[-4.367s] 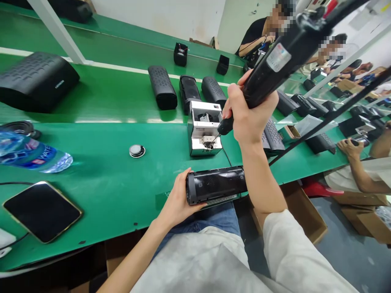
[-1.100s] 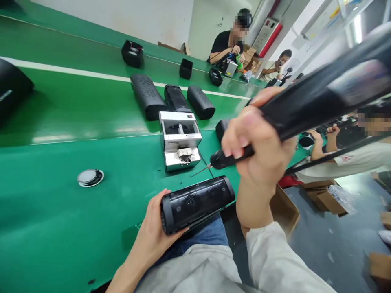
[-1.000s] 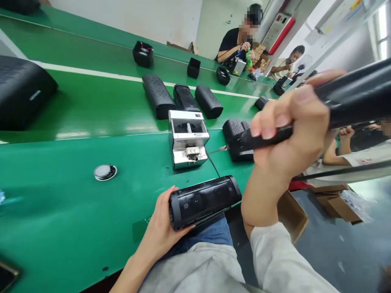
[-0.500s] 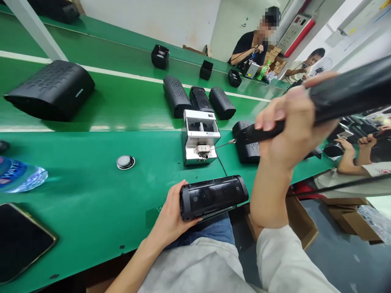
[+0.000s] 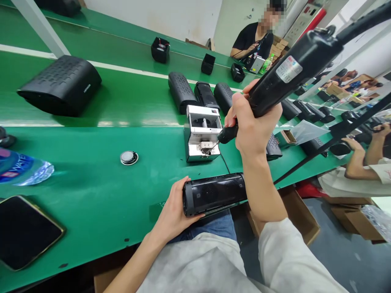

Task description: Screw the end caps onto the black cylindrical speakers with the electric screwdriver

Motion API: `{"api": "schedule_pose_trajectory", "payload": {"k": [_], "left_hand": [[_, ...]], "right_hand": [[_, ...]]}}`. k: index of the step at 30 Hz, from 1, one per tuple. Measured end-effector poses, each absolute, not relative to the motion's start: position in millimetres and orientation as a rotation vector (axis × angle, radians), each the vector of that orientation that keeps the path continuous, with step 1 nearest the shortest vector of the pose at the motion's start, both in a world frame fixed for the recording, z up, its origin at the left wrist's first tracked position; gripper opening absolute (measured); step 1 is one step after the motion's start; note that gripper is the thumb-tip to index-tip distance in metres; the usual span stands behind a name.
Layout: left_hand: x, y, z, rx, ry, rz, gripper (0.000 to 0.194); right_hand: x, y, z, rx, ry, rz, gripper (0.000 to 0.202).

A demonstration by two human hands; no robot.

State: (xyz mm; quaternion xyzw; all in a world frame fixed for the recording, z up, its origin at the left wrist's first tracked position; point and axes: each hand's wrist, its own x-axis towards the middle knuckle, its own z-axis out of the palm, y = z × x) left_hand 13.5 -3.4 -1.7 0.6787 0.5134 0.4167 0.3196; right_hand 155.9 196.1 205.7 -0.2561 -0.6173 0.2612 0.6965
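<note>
"What is the left hand [image 5: 175, 211] doing?"

"Its fingers are holding one end of the black speaker body [image 5: 214, 192] at the near edge of the green table [image 5: 91, 171]."

"And the right hand [image 5: 255, 124]?"

"It is gripping a black power screwdriver [image 5: 282, 75], which is pointing down at the front of the silver box [image 5: 200, 136]; I can't tell whether its tip is touching."

"Beyond?"

"Three black cases [image 5: 182, 91] are lying behind the box; a person [image 5: 253, 38] is showing farther off."
</note>
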Motion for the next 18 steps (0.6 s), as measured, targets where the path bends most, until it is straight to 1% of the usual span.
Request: {"api": "schedule_pose_trajectory", "payload": {"k": [5, 10, 14, 18], "left_hand": [[13.3, -2.9, -0.6, 1.783, 1.350, 1.087, 0.115], [13.4, -2.8, 0.3, 1.787, 1.353, 1.083, 0.118], [13.5, -2.6, 0.4, 1.790, 1.350, 1.084, 0.120], [13.1, -1.9, 1.6, 1.800, 1.358, 1.083, 0.118]], "right_hand": [[161.1, 196.0, 204.8, -0.576, -1.413, 0.606, 0.030], [161.8, 199.5, 204.7, -0.652, -1.401, 0.661, 0.040], [158.8, 197.5, 204.9, -0.733, -1.411, 0.614, 0.046], [158.2, 203.1, 204.7, -0.684, -1.426, 0.563, 0.049]]}}
